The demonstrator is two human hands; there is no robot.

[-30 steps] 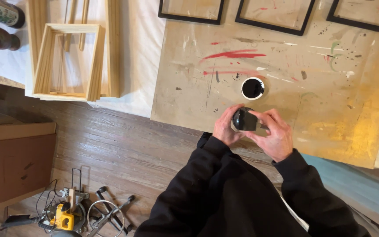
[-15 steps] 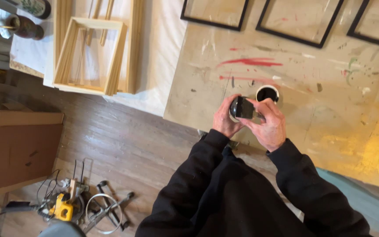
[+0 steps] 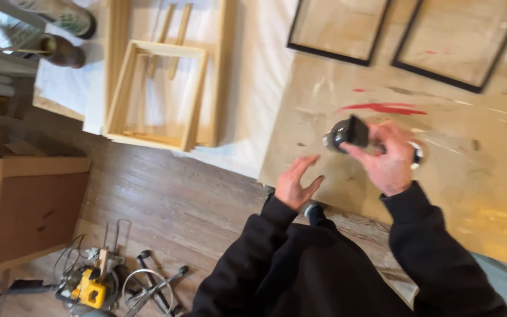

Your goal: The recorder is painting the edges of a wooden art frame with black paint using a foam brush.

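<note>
My right hand [image 3: 388, 158] holds a small round black container [image 3: 346, 134] above the paint-stained plywood board [image 3: 476, 188], its fingers wrapped around it. My left hand [image 3: 297, 183] hovers lower and to the left, near the board's edge, with fingers spread and nothing in it. A black cup [image 3: 416, 155] with a white rim sits on the board, mostly hidden behind my right hand. Both arms wear black sleeves.
Black picture frames [image 3: 338, 29] lie at the board's far side. Pale wooden stretcher frames [image 3: 154, 94] rest on a white sheet to the left. A cardboard box [image 3: 30, 211] and a yellow power tool [image 3: 89, 287] with cables sit on the wooden floor.
My left hand has let go of the black container and dropped away to the left, open. My right hand keeps the container, moved slightly left of the cup. The view shifted left.
</note>
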